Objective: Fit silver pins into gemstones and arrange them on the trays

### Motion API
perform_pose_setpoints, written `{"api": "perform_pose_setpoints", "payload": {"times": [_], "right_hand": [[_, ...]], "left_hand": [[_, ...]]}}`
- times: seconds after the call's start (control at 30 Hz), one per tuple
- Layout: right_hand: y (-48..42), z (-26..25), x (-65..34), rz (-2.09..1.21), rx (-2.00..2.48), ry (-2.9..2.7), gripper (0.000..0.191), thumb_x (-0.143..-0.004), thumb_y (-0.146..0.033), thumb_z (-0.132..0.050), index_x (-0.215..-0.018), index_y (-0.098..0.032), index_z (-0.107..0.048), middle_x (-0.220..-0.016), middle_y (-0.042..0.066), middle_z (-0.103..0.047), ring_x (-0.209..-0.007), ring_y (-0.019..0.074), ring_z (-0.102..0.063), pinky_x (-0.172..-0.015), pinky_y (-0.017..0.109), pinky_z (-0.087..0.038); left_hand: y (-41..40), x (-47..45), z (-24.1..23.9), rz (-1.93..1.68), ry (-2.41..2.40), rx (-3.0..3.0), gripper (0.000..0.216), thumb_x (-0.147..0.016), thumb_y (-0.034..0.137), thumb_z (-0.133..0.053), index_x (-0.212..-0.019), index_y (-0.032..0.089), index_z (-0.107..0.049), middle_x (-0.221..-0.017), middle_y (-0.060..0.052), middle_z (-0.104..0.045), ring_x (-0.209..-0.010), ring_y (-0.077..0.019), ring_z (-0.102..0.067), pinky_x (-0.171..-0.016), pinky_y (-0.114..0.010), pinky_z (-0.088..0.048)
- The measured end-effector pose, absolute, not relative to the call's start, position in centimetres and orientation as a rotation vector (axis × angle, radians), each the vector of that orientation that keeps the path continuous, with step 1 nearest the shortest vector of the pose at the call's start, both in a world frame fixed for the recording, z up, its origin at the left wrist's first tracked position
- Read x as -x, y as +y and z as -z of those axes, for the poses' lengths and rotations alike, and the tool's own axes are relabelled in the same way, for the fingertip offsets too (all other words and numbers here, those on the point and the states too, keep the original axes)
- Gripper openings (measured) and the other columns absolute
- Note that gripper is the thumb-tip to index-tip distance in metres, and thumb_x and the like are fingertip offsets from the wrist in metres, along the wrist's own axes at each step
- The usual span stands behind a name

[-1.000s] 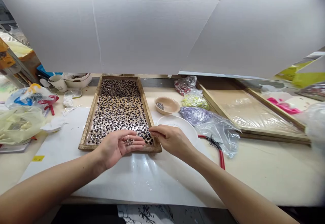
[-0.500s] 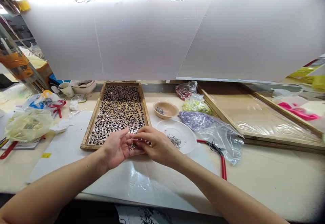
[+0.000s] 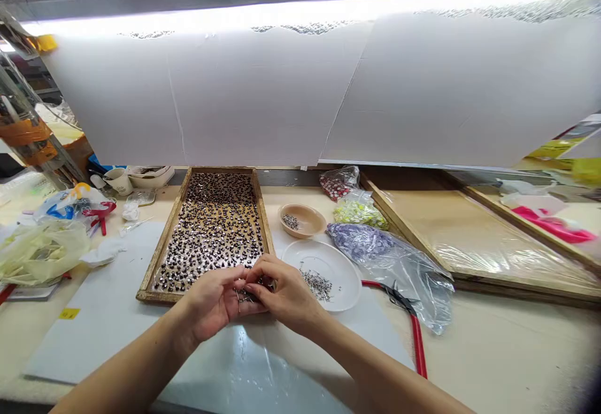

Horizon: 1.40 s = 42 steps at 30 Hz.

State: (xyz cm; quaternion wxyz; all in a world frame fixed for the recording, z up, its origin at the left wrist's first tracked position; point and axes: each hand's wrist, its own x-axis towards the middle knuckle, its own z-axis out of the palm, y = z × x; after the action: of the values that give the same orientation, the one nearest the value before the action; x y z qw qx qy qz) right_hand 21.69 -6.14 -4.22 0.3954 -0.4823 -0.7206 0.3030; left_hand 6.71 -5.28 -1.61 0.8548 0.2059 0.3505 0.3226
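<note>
My left hand (image 3: 211,306) is cupped palm up in front of the wooden tray, with several thin silvery metal pins (image 3: 244,296) lying on its palm and fingers. Over that palm, my right hand (image 3: 288,295) has thumb and forefinger pinched together among the pins; whatever sits between those fingertips is too small to make out. Just behind the hands, rows of small dark shiny beads fill the wooden-framed tray (image 3: 159,270). To the right of my right hand is a white plate (image 3: 345,270) bearing a pile of similar small metal pieces (image 3: 317,284).
A tan bowl (image 3: 312,218) with small metal bits stands behind the plate. Red-handled pliers (image 3: 417,339) lie at the right, near plastic bags of purple (image 3: 359,238), yellow (image 3: 359,212) and red pieces (image 3: 338,183). Another wooden frame (image 3: 422,232) lies farther right; bags and cups crowd the left.
The view has tilted up, so the table sits lower in the picture. Both hands stay together over the pins, the right fingertips shifting slightly in the left palm.
</note>
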Motion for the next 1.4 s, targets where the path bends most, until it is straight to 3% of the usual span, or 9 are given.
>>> {"api": "perform_pose_setpoints", "payload": {"times": [0.23,0.5,1.4], "right_hand": [[-6.3,4.0,-22.5,-0.859,1.145,-1.763,0.007,-0.075,-0.013,-0.054,-0.071,-0.019,-0.057,-0.074,0.001,-0.058,-0.071,0.0136,-0.054,-0.063,0.026,-0.044],[-6.6,4.6,-22.5,-0.852,1.152,-1.808,0.009,-0.077,-0.015,-0.052,-0.070,-0.019,-0.056,-0.072,0.002,-0.055,-0.066,0.0137,-0.052,-0.058,0.026,-0.042],[-7.2,5.3,-22.5,-0.790,1.065,-1.822,0.013,-0.080,-0.007,-0.050,-0.077,-0.019,-0.055,-0.077,0.001,-0.053,-0.069,0.0108,-0.052,-0.058,0.021,-0.042]], "left_hand": [[-5.5,-6.7,2.6,-0.663,0.728,-0.550,0.010,-0.079,0.012,-0.056,-0.084,0.007,-0.063,-0.084,-0.009,-0.062,-0.075,-0.0137,-0.061,-0.077,-0.032,-0.052],[-5.7,-6.8,3.1,-0.596,0.822,-0.623,0.022,-0.069,0.024,-0.069,-0.075,0.013,-0.051,-0.068,-0.003,-0.061,-0.058,-0.0113,-0.062,-0.069,-0.029,-0.051],[-5.8,-6.7,3.5,-0.547,0.838,-0.646,0.037,-0.066,0.040,-0.071,-0.075,0.014,-0.046,-0.060,-0.003,-0.063,-0.059,-0.0159,-0.064,-0.058,-0.028,-0.048]]}}
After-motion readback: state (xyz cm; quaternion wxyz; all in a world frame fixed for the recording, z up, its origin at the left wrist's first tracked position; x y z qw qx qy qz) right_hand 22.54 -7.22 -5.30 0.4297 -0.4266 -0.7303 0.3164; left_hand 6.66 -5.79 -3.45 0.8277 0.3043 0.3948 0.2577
